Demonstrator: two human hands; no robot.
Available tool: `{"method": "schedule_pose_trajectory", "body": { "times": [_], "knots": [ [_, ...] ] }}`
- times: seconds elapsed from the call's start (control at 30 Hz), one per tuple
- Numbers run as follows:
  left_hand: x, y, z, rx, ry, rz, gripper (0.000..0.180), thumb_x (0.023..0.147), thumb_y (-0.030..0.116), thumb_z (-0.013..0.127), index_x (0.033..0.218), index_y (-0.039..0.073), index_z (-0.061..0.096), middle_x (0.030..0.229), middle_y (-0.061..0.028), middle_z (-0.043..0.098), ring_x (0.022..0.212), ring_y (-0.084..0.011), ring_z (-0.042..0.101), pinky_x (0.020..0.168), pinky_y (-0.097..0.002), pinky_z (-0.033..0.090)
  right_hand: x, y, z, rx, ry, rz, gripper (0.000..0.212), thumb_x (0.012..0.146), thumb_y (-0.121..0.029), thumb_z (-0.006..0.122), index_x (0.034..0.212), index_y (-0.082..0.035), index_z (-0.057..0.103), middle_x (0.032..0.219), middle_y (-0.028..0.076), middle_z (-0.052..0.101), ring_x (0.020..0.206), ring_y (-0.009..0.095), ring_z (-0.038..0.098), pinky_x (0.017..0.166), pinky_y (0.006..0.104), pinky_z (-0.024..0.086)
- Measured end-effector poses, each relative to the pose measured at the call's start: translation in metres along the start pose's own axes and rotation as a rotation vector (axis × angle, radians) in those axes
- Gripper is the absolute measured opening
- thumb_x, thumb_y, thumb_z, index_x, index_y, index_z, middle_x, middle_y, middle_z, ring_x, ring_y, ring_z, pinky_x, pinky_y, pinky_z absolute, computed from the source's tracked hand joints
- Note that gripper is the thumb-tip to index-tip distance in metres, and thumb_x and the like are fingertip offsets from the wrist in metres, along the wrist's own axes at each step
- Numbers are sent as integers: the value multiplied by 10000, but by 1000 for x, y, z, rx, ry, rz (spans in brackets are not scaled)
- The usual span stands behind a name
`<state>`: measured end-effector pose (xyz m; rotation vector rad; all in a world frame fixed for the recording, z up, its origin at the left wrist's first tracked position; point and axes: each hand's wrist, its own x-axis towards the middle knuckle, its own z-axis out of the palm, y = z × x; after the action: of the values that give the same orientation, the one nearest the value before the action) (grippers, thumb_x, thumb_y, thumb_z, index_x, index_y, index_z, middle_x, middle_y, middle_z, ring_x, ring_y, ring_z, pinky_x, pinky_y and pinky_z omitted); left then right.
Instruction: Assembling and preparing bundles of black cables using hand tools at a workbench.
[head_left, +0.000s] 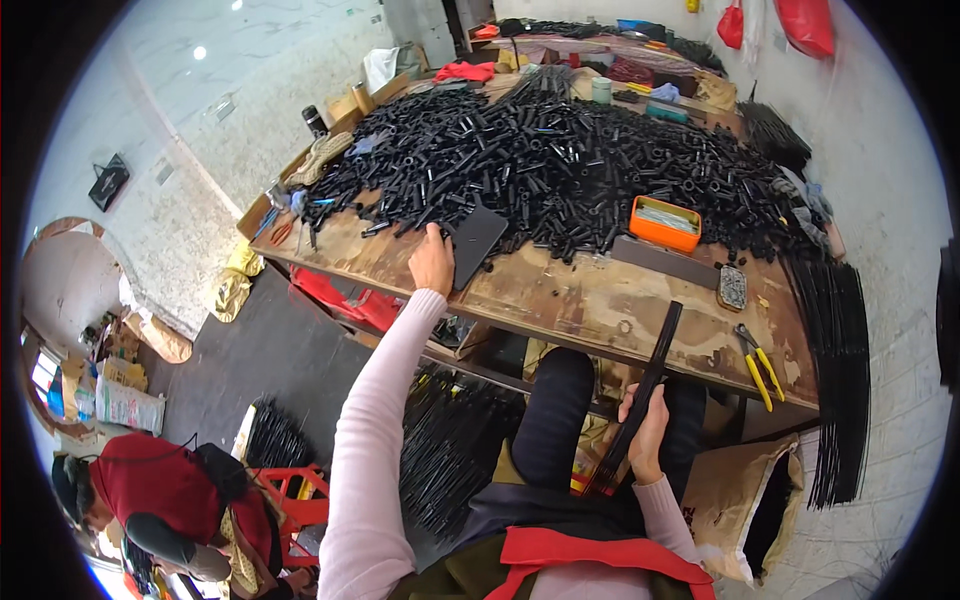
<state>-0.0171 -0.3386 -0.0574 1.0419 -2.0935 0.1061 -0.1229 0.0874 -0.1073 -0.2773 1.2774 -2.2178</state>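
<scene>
Out over the front edge of the workbench (600, 315), my left hand (432, 262) has its fingers curled at the left edge of a flat black rectangular panel (480, 238). The panel lies tilted against a large heap of short black tubular pieces (540, 150). In front of my lap, my right hand (650, 425) is closed round a bundle of long thin black rods (640, 400). The bundle slants up toward the bench, its upper end over the front edge. My fingers partly hide the bundle's middle.
An orange box (665, 224), a tin of small metal pieces (732, 288) and yellow-handled pliers (759, 366) are on the bench's right. Long black rods (835, 380) hang off the right end. Red-handled pliers (282, 233) lie at left. A co-worker (180, 500) bends low at lower left.
</scene>
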Motion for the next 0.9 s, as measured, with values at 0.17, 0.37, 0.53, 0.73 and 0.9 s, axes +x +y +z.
{"method": "schedule_pose_trajectory", "body": {
  "times": [0.17,0.37,0.53,0.73,0.9],
  "knots": [
    [7,-3,9,-140,25,-192,255,949,305,541,1034,73,476,739,-262,646,684,-479,618,626,-567,465,1,1,1,24,-7,13,495,1054,-424,370,987,18,580,718,49,557,585,119,521,531,245,422],
    [15,-15,19,-256,-37,-288,330,884,316,596,1034,22,593,899,-287,668,871,-487,629,780,-523,483,3,0,-2,17,-6,40,474,1061,-401,358,979,12,576,693,51,552,560,119,515,503,237,408],
    [20,-33,22,-797,-398,-651,303,826,232,651,929,-52,671,800,-117,703,693,-245,685,627,-361,524,2,0,-4,-75,-40,23,508,1063,-424,319,994,3,585,692,44,559,553,108,517,501,233,405],
    [94,152,36,-913,-483,-638,252,893,253,626,823,11,619,672,-39,588,519,-154,560,450,-290,421,0,-7,-15,52,-25,81,541,1070,-415,269,1016,12,596,733,50,574,597,117,527,567,253,429],
    [161,272,136,-528,-452,-457,481,781,295,646,1079,-82,659,1161,-288,635,1139,-416,597,946,-414,480,1,-8,-17,8,-61,104,558,1058,-470,273,1017,1,570,734,59,579,602,120,538,570,256,439]
  ]
}}
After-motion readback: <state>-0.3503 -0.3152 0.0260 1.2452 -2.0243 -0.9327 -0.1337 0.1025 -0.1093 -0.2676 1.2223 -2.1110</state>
